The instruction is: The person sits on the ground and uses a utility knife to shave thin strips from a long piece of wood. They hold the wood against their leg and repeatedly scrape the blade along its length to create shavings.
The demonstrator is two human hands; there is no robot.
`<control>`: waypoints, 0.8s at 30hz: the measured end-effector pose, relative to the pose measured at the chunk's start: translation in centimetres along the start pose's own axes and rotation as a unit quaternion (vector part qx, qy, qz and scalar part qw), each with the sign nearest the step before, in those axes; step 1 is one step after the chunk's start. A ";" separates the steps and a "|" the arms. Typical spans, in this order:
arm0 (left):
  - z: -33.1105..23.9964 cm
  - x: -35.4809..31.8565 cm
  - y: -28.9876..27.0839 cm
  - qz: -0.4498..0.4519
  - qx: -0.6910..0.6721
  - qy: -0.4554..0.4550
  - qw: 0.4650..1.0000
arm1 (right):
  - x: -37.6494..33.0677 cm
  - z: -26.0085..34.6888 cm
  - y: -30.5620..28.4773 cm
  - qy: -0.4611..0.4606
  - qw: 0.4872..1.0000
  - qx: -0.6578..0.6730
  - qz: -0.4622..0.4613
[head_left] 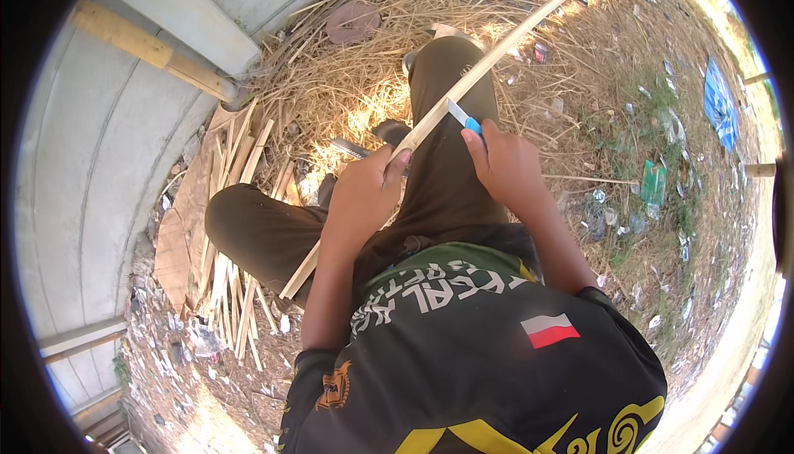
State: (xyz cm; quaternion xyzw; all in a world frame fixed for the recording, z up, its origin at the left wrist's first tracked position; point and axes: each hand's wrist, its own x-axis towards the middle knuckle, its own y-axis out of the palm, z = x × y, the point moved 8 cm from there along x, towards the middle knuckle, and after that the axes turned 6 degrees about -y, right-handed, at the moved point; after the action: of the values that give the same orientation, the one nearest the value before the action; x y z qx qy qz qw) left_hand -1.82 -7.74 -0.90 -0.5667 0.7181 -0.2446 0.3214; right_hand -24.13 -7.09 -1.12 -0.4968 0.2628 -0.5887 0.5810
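A long pale bamboo strip [504,47] runs slantwise over my lap, from beside my left forearm up to the far right. My left hand [364,192] is closed around it near my knees, thumb on top. In my right hand [506,163] is a utility knife [465,118] with a blue handle. Its blade tip touches or nearly touches the strip's edge, a short way beyond my left hand. My legs in brown trousers are bent beneath the strip.
Cut strips [240,309] lie piled on flattened cardboard [172,260] at my left. A grey wall [83,164] with a bamboo pole [153,50] stands beyond. Shavings [397,7] cover the ground ahead; litter and a blue sheet [719,105] lie at the right. A metal blade-like tool [349,148] lies near my feet.
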 end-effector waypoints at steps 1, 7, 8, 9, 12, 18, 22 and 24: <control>-0.5 -0.3 -0.1 -0.023 0.019 0.015 0.999 | -0.1 -0.1 0.0 0.002 1.000 -0.002 -0.001; -1.9 -1.5 0.5 -0.122 0.135 0.056 0.982 | 0.3 0.1 -0.3 -0.008 1.000 -0.012 -0.006; -1.9 -1.6 0.5 -0.129 0.151 0.055 0.979 | 0.5 0.3 -0.4 -0.013 1.000 -0.013 -0.008; -1.9 -1.7 0.5 -0.136 0.161 0.055 0.976 | 0.6 0.5 -0.5 -0.015 1.000 -0.014 -0.005; -1.8 -2.0 1.1 -0.149 0.196 0.051 0.968 | 0.9 0.8 -0.6 -0.020 1.000 -0.019 0.000; -1.3 -2.2 2.5 -0.170 0.251 0.066 0.951 | 0.7 0.9 -0.5 -0.019 0.999 -0.029 -0.009; -1.2 -2.4 2.4 -0.150 0.254 0.067 0.953 | 0.5 1.2 -0.4 -0.010 0.999 -0.045 -0.026; -1.2 -2.5 2.2 -0.148 0.242 0.074 0.956 | 0.4 0.9 -0.3 -0.003 0.998 -0.043 -0.035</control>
State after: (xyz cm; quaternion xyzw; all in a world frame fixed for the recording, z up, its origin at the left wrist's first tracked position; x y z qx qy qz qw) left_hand -3.78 -4.80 -1.18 -0.5524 0.5667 -0.4974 0.3553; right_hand -23.33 -7.16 -0.42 -0.5315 0.2686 -0.5957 0.5390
